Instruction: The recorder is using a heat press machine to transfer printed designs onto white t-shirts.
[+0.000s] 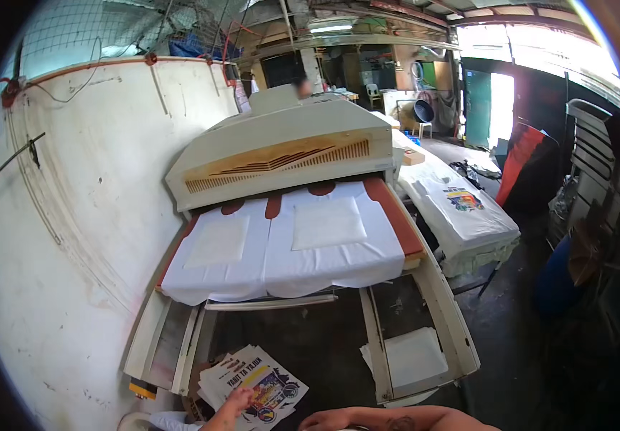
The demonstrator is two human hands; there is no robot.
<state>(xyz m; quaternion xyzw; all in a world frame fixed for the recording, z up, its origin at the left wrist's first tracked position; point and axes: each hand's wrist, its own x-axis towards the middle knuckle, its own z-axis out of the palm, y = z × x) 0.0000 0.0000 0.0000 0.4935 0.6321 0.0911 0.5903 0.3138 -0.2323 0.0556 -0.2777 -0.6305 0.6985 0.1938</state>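
My left hand (239, 399) is over a fanned stack of printed sheets (279, 379) below the machine's front frame. Its fingers look closed at the left edge of the top sheet, which bears a colourful design. At the lower edge, my right hand (322, 419) hangs bent inward, its fingers partly cut off. Ahead, two white shirts (279, 266) lie side by side on the reddish bed (389, 208) of a large cream heat press (281, 136). A pale square sheet (329, 223) lies on the right shirt and another square sheet (218, 241) on the left one.
Metal rails (435, 316) frame the front of the press. White sheets (414, 357) lie at its lower right. A side table (460, 223) carries a printed white shirt. A white wall (73, 215) stands close at left. Behind the press, a person is partly visible.
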